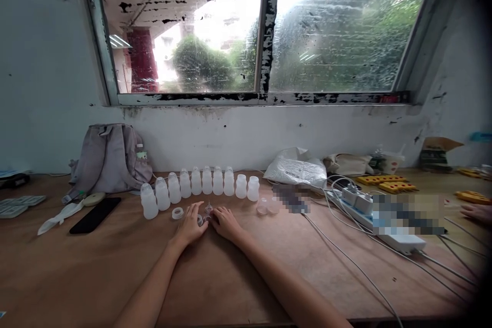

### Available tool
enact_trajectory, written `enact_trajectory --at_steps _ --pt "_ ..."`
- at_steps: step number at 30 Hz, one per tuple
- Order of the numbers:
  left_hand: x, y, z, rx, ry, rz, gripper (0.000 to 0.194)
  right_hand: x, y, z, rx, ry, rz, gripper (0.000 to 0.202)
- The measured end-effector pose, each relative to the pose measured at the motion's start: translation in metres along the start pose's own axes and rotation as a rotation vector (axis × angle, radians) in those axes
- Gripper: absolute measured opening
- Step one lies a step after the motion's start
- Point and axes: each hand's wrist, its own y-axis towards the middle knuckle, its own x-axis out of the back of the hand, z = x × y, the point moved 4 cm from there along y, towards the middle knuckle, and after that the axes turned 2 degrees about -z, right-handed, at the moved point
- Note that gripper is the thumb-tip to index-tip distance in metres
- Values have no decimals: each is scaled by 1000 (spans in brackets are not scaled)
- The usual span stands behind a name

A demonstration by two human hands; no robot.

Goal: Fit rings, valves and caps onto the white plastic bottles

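A curved row of frosted white baby bottles (196, 183) stands upright on the table; most wear clear domed caps, while the two at the right end have open necks. In front of the row, my left hand (190, 226) rests with fingers and thumb apart beside small clear rings (200, 220). My right hand (226, 224) lies low on the table, fingers stretched, its tips next to a clear bottle nipple (208, 208). Left of my hands lies a whitish collar ring (177, 213). Clear domed caps (262, 207) sit to the right.
A grey backpack (111, 159), a black phone (96, 215) and a white wrapper (59, 218) are at left. At right lie a silver bag (295, 167), a white power strip (400, 239) with cables, and yellow parts (388, 183). Another person's hand (476, 212) shows at far right.
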Motion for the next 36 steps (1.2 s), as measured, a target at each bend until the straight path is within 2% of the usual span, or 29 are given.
enact_trajectory --at_steps 4,8,11,14,16,18,21,24,26,29,33,36 --pt "7 -4 -1 50 109 97 55 6 -5 -8 -61 52 -23 16" --pt "9 -4 1 71 148 131 36 13 -11 -13 -63 61 -24 16" --pt "7 0 0 58 72 90 20 15 -14 -15 -36 69 -27 23" --pt "6 5 -7 27 -44 -26 23 14 -14 -19 -87 92 -58 29" --pt "6 5 -12 32 -44 -56 34 13 -14 -22 -133 105 -69 28" --pt "5 4 -15 20 -23 14 43 12 -13 -25 -160 111 -73 26" --pt "6 -1 -13 -7 -37 178 52 11 -14 -26 -165 107 -86 25" --pt "10 -3 -4 40 -70 255 43 12 -14 -25 -162 100 -86 25" --pt "13 -2 2 83 -88 219 31 12 -15 -25 -164 96 -81 25" --pt "15 1 5 102 -125 107 31 12 -15 -24 -163 94 -89 25" --pt "6 6 -5 81 -206 81 36 11 -15 -25 -168 84 -89 24" --pt "2 13 -17 86 -269 -4 42 10 -14 -25 -171 73 -79 24"
